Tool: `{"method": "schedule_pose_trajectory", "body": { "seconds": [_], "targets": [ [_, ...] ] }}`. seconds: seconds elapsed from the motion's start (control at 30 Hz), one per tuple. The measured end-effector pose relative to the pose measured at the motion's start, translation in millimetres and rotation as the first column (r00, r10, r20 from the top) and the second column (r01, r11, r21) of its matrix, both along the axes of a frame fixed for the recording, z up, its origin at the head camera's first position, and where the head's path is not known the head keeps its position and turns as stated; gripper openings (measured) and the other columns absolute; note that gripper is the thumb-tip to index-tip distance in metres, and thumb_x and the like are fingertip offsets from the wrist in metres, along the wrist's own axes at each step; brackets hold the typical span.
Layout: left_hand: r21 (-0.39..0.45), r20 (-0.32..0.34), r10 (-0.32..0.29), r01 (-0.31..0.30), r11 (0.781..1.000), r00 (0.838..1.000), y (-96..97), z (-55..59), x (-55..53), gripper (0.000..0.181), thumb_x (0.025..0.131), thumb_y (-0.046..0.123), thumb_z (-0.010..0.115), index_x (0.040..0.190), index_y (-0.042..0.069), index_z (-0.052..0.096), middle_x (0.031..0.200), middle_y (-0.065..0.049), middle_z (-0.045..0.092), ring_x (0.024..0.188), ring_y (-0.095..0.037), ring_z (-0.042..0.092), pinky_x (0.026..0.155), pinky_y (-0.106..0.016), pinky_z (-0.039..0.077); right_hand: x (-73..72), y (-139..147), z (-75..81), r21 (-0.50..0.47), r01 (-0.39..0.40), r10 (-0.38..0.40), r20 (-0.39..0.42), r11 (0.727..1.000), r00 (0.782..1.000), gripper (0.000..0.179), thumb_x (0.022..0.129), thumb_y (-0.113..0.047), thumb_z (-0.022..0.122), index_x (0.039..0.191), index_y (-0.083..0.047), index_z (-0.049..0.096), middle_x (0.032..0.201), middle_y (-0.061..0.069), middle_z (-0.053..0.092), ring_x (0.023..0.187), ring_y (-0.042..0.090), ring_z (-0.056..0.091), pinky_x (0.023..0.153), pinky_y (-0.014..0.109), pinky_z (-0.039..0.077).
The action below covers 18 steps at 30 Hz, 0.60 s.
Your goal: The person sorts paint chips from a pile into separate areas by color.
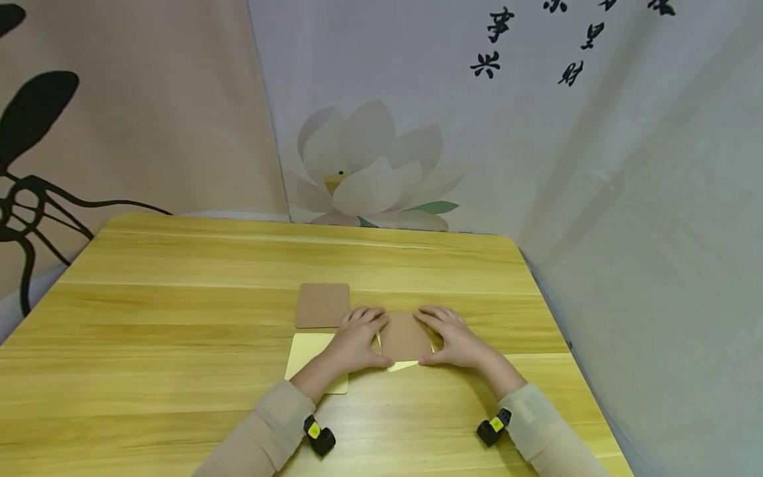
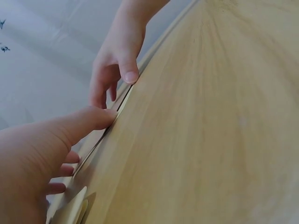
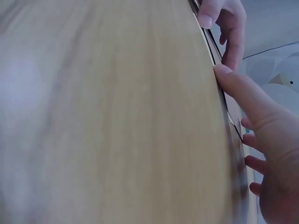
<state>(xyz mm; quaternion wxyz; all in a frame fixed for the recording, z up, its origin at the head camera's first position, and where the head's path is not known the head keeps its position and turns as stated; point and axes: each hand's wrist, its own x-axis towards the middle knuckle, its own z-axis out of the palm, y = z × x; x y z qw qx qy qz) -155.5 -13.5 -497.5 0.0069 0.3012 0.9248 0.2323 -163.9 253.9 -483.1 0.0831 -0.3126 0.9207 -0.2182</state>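
Observation:
In the head view a brown square card point(image 1: 406, 336) with rounded corners lies between the two hands, over a pale yellow card point(image 1: 403, 366) that shows along its edges at a slight angle. My left hand point(image 1: 357, 341) grips the brown card's left side, thumb at the near corner and fingers at the far one. On the opposite side my right hand point(image 1: 454, 339) holds it the same way. From the left wrist view, both thumbs meet the near edge of the thin stacked cards point(image 2: 96, 148), seen almost edge-on.
Another brown square card point(image 1: 322, 305) lies behind and left of the left hand. A pale yellow square point(image 1: 310, 350) sits in front of it, partly under the left forearm. The wooden table point(image 1: 179, 344) reaches back to a printed curtain point(image 1: 381, 79).

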Motion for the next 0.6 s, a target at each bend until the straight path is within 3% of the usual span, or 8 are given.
{"method": "schedule_pose_trajectory", "body": {
  "seconds": [0.6],
  "targets": [
    [0.031,-0.029,-0.016,0.016,0.999,0.999,-4.9,7.3,4.4,0.084,0.07,0.055,0.077,0.135,0.007,0.055,0.143,-0.009,0.044,0.13,-0.03,0.035,0.107,-0.051,0.021,7.6,-4.8,3.2,-0.014,0.037,-0.037,-0.008,0.999,0.999,0.093,0.073,-0.058,0.075,0.148,-0.016,0.039,0.148,0.008,0.033,0.137,0.028,0.022,0.108,0.054,0.019]
  ]
}}
